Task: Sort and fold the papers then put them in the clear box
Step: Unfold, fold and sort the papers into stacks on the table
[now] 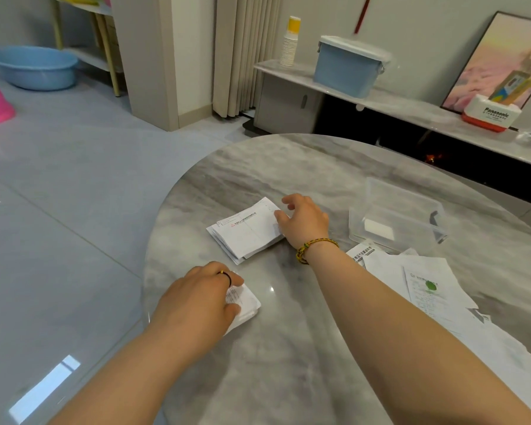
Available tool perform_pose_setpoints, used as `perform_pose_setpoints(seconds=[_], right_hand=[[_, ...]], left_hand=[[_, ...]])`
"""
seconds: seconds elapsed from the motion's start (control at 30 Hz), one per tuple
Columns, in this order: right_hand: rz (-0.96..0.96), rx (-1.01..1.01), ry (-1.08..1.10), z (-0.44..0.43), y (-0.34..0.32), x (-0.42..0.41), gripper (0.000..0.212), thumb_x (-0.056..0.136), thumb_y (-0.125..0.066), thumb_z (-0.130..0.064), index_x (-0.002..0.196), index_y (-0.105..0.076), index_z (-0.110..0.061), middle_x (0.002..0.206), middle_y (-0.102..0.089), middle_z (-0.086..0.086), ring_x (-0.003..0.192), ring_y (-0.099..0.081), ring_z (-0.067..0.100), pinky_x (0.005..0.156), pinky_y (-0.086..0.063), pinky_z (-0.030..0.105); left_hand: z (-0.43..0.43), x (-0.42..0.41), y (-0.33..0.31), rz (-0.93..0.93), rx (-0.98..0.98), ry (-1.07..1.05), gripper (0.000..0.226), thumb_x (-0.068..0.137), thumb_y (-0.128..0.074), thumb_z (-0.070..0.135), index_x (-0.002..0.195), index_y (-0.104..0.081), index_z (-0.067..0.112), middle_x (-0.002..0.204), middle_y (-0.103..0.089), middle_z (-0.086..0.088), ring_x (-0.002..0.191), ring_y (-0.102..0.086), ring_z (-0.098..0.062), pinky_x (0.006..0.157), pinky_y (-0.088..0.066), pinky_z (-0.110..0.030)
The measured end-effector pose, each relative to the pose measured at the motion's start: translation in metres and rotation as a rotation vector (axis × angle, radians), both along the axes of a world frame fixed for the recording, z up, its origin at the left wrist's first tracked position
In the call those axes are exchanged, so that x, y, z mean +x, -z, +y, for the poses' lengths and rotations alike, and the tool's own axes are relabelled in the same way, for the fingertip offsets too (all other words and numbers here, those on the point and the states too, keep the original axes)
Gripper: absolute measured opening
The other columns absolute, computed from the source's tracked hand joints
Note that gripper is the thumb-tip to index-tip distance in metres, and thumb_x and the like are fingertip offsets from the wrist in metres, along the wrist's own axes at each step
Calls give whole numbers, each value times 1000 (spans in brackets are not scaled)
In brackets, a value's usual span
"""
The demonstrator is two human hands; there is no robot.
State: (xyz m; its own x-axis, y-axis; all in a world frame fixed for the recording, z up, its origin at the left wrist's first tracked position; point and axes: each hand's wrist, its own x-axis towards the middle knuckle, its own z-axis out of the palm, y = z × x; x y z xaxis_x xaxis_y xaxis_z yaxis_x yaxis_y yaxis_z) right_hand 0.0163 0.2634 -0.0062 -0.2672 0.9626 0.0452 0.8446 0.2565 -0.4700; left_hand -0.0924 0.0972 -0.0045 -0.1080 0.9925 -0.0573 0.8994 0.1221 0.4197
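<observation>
Paper (248, 305) under left hand (196, 299) is half hidden, seemingly pinched; fingers (281, 216) of right hand (304, 220) grip folded stack (246, 233).

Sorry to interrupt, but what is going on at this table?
A person is sorting papers on the marble table. The left hand holds a small folded paper near the edge, while the right hand grips a stack of folded papers. Loose papers lie beside the clear box, which holds one white piece.
</observation>
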Motion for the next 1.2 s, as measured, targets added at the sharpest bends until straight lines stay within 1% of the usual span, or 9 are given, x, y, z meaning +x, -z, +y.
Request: perform_pose_setpoints(seconds=[0.3,0.37,0.43,0.5,0.6,0.7,0.8,0.93,1.2], right_hand=[[124,-14,125,-33,-21,46,24,92,-46,-21,112,-58,-16,117,-60,-1,112,-51,20,98,-28,30],[153,-38,163,-45,-25,64,23,92,-47,-20,111,-60,-15,115,-62,1,111,-52,21,102,-32,33],[177,-64,196,-57,-27,85,22,91,-49,-18,109,-61,-13,113,-64,3,109,-54,22,101,-36,36],[187,-84,232,-69,-28,107,22,90,-50,-16,109,-61,-12,114,-63,4,108,-55,22,98,-39,32],[167,-127,291,-84,-27,142,25,90,-50,-13,113,-60,-9,118,-60,5,111,-53,20,90,-38,25],[137,-156,396,-97,-20,181,27,88,-52,-13,114,-59,-9,120,-59,6,114,-51,24,93,-40,29],[99,-169,507,-106,-10,210,32,87,-55,-17,119,-55,-12,128,-51,9,122,-42,28,101,-39,36],[11,-182,543,-112,-3,230,48,86,-59,-26,130,-46,-13,139,-42,8,129,-33,28,102,-32,35],[-51,-233,567,-102,3,232,71,84,-55,-48,141,-26,-17,144,-37,4,133,-29,28,107,-21,38]], left_hand=[[-1,20,-8,-48,79,91,34,96,-39,29,129,-45,30,135,-38,22,128,-32,-1,101,-27,-14],[-2,30,-10,-48,97,130,34,97,-39,30,130,-45,30,135,-39,22,127,-34,-1,100,-27,-13],[-3,40,-10,-53,97,168,34,97,-39,30,130,-45,30,135,-38,22,127,-34,-1,101,-28,-14],[-4,51,-10,-53,86,208,34,97,-39,30,131,-45,30,136,-38,21,128,-34,-1,102,-30,-15],[-4,64,-7,-38,61,261,35,97,-39,30,131,-44,30,137,-39,20,127,-36,-2,99,-32,-16],[-4,79,-3,-6,21,312,38,96,-40,30,134,-40,29,140,-35,17,129,-36,-4,100,-30,-16],[-4,92,3,30,-32,349,47,95,-42,32,140,-31,28,149,-22,13,136,-28,-7,105,-27,-19],[-3,102,10,95,-103,382,60,92,-45,39,145,-19,29,156,-4,8,143,-12,-10,112,-17,-22],[4,103,18,113,-140,372,61,90,-47,45,144,-21,30,155,-5,10,143,-7,-8,113,-11,-22]])
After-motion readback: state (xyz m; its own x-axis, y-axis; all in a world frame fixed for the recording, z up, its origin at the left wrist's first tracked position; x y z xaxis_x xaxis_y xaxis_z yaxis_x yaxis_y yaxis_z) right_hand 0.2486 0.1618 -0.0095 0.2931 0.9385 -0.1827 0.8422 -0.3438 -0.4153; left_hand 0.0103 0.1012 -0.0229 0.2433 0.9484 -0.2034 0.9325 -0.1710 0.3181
